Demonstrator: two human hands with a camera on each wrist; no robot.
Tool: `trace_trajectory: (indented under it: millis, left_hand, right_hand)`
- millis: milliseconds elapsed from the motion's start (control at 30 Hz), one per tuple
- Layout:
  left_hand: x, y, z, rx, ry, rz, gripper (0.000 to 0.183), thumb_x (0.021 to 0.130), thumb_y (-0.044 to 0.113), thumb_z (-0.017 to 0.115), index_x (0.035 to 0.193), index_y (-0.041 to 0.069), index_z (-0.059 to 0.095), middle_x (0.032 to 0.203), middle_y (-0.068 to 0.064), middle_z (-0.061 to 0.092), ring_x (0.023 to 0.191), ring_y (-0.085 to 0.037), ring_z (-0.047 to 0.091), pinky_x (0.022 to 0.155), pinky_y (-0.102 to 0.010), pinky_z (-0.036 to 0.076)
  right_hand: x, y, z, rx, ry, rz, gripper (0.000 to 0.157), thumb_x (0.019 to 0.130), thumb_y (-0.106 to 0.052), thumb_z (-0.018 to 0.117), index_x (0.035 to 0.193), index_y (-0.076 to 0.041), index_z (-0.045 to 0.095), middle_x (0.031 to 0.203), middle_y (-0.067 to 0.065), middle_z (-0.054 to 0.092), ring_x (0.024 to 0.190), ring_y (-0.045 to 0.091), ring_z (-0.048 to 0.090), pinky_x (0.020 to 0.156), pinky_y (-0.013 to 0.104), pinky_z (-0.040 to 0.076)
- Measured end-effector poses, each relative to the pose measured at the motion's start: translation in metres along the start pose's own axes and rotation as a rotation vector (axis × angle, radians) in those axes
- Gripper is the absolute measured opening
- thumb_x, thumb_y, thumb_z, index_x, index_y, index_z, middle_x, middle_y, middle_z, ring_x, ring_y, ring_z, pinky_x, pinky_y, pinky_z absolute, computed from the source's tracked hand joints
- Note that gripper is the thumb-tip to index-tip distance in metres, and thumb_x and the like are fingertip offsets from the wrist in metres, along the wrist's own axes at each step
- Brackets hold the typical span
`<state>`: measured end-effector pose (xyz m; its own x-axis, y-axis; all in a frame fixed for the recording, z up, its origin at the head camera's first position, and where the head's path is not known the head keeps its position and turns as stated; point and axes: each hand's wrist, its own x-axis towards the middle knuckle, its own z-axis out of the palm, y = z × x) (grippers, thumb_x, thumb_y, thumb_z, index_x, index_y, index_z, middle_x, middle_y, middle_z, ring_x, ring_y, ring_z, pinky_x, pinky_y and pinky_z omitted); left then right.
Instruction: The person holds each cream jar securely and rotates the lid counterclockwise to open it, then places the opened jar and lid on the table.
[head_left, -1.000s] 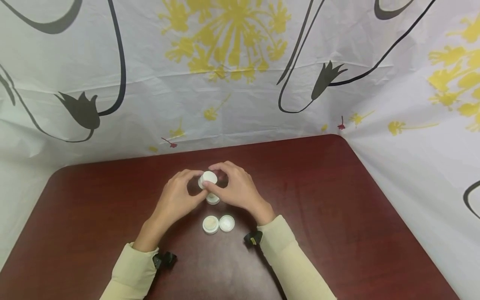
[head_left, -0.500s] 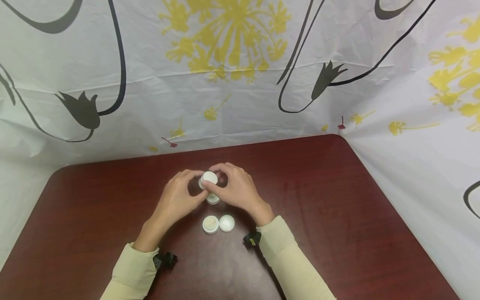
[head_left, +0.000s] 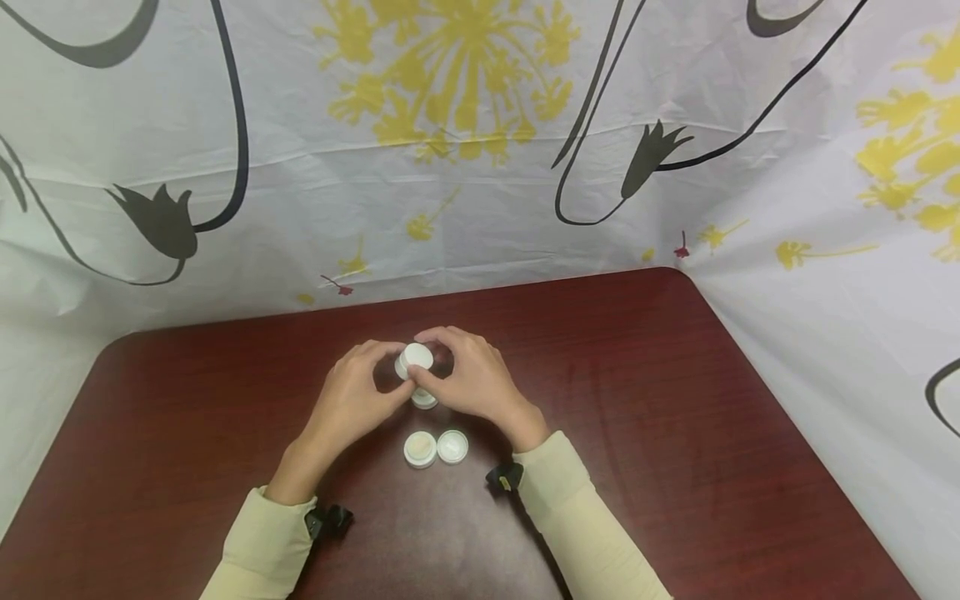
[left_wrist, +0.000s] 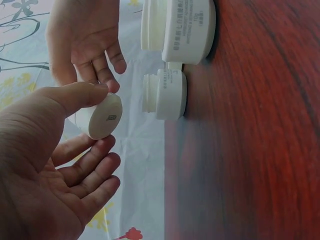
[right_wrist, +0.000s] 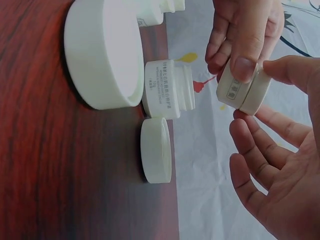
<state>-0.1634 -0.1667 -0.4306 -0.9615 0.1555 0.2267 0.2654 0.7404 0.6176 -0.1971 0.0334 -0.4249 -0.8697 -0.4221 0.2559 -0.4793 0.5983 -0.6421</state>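
Note:
A small white cream jar with its lid on (head_left: 417, 357) is up above the table between both hands. My left hand (head_left: 356, 392) pinches the jar's body between thumb and fingers, and a small printed mark shows on its base in the left wrist view. On the lid side, my right hand (head_left: 472, 375) grips the lid (right_wrist: 256, 90) with its thumb and fingertips. Below the hands stands an open white jar (head_left: 424, 400), partly hidden by them. Nearer the body, a second open jar (head_left: 420, 448) with pale contents sits beside an upturned lid (head_left: 452, 447).
In the right wrist view another white lid (right_wrist: 156, 150) rests on the table close to a labelled jar (right_wrist: 162, 90). The dark red wooden table (head_left: 675, 450) ends at a patterned white cloth (head_left: 465, 217) behind and to the right.

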Motion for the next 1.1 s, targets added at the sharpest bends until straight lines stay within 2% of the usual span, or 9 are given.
trace_trajectory:
  millis: [200, 367, 533, 833, 1000, 1100]
  left_hand:
    - [-0.0007, 0.0006, 0.0002, 0.002, -0.001, 0.000, 0.048, 0.088, 0.029, 0.084, 0.130, 0.008, 0.072, 0.125, -0.011, 0.075, 0.122, -0.034, 0.067, 0.105, -0.058, 0.052]
    - [-0.0005, 0.0016, 0.0005, 0.002, 0.001, 0.001, 0.048, 0.087, 0.029, 0.085, 0.129, 0.009, 0.073, 0.123, -0.010, 0.075, 0.121, -0.034, 0.068, 0.104, -0.057, 0.052]
    - [-0.0003, 0.0013, 0.0008, 0.001, 0.004, 0.000, 0.047, 0.087, 0.029, 0.085, 0.129, 0.010, 0.073, 0.124, -0.010, 0.075, 0.122, -0.034, 0.067, 0.105, -0.057, 0.052]
    - [-0.0005, 0.0000, -0.0002, 0.003, 0.001, 0.003, 0.048, 0.086, 0.025, 0.085, 0.129, 0.008, 0.072, 0.125, -0.012, 0.074, 0.121, -0.036, 0.067, 0.103, -0.058, 0.052]
    - [-0.0003, -0.0004, -0.0002, 0.003, 0.001, 0.009, 0.048, 0.086, 0.024, 0.085, 0.129, 0.006, 0.072, 0.124, -0.012, 0.075, 0.120, -0.036, 0.068, 0.103, -0.058, 0.053]
    - [-0.0002, -0.0007, -0.0001, 0.005, 0.000, 0.010, 0.049, 0.086, 0.024, 0.084, 0.129, 0.006, 0.072, 0.124, -0.013, 0.074, 0.121, -0.036, 0.067, 0.103, -0.058, 0.052]
  right_hand:
    - [-0.0006, -0.0012, -0.0006, -0.011, 0.000, 0.031, 0.050, 0.093, -0.053, 0.075, 0.130, -0.021, 0.072, 0.121, -0.006, 0.074, 0.103, 0.013, 0.069, 0.087, 0.042, 0.057]
    - [-0.0009, -0.0017, -0.0007, -0.033, 0.003, 0.053, 0.042, 0.092, -0.057, 0.075, 0.120, -0.026, 0.074, 0.109, -0.009, 0.072, 0.095, 0.010, 0.066, 0.079, 0.038, 0.055]
    - [-0.0009, 0.0002, 0.0002, -0.034, 0.010, 0.025, 0.035, 0.092, -0.052, 0.078, 0.119, -0.029, 0.076, 0.101, -0.010, 0.071, 0.086, 0.008, 0.061, 0.073, 0.032, 0.051]
    - [-0.0003, -0.0008, 0.0007, -0.045, -0.007, -0.011, 0.044, 0.093, -0.044, 0.078, 0.131, -0.022, 0.073, 0.108, -0.004, 0.072, 0.086, 0.011, 0.061, 0.073, 0.035, 0.053]
    - [-0.0005, -0.0017, 0.0004, -0.049, -0.019, -0.006, 0.047, 0.093, -0.040, 0.078, 0.134, -0.019, 0.071, 0.107, -0.003, 0.071, 0.088, 0.015, 0.064, 0.075, 0.037, 0.054]
    - [-0.0008, -0.0018, -0.0002, -0.044, -0.011, -0.006, 0.049, 0.093, -0.044, 0.077, 0.135, -0.019, 0.071, 0.113, -0.002, 0.073, 0.097, 0.017, 0.069, 0.081, 0.040, 0.056]
